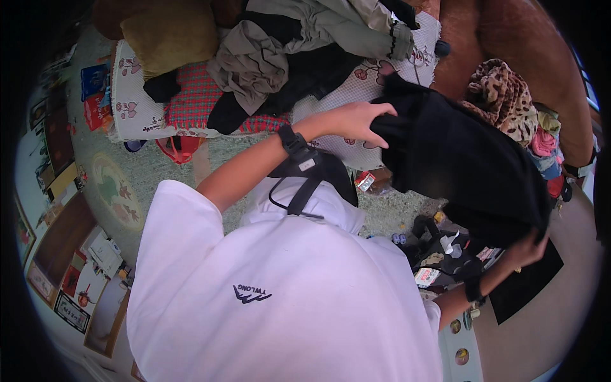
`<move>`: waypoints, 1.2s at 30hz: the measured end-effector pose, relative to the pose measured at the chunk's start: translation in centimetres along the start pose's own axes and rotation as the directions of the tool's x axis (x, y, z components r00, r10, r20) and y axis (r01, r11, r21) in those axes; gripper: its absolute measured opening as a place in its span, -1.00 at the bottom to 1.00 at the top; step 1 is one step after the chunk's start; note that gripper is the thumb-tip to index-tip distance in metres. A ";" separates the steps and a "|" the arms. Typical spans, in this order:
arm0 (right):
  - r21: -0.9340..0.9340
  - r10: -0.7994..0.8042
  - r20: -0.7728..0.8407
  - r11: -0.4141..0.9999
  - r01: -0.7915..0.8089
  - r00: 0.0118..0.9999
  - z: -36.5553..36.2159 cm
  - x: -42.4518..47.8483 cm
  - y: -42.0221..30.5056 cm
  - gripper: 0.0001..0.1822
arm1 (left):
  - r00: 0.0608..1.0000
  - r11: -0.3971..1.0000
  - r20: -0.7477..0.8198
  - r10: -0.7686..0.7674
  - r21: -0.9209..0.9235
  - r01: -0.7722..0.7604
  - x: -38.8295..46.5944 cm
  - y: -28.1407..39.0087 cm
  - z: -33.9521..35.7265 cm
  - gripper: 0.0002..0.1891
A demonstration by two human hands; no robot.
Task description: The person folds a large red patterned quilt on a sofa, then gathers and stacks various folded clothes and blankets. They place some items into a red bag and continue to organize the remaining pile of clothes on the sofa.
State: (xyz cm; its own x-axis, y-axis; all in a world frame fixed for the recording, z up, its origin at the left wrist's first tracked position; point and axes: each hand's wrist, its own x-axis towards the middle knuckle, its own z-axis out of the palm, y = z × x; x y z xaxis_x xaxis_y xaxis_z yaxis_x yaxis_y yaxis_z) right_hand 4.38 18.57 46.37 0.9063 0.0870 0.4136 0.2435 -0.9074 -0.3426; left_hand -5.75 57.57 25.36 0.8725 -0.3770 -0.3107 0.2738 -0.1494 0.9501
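A large piece of black cloth [458, 148], perhaps a garment, is stretched between my two hands. My left hand [365, 122] grips its left end, the thumb and fingers spread around a thick fold. At the lower right, my right hand [530, 249] is closed on the opposite edge, partly hidden by the fabric. Behind the cloth, a sofa with a white patterned cover [329, 112] bears a crumpled grey-brown garment [250, 59], a light grey garment [329, 24] and a red-green plaid cloth [191, 98].
A tan cushion [172, 36] lies at the sofa's left end. On the right are a leopard-print cloth [503, 100] and several small coloured clothes [544, 143]. A red bag [179, 148] is on the floor. Small items clutter a black surface [453, 255] below the cloth.
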 end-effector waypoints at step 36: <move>-0.254 0.769 0.425 0.608 -0.752 0.478 51.3 -19.4 17.6 -0.60 | 0.539 0.732 -0.703 -0.465 0.037 0.680 1.7 -29.1 -4.4 0.14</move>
State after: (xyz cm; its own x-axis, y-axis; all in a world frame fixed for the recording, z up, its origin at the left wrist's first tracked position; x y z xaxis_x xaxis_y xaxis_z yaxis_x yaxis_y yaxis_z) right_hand 8.80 22.00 -10.92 0.7670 -0.4813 -0.4242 -0.6215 -0.7215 -0.3052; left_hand -10.45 65.29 -2.74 0.6270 0.5088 -0.5899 0.7790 -0.4000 0.4829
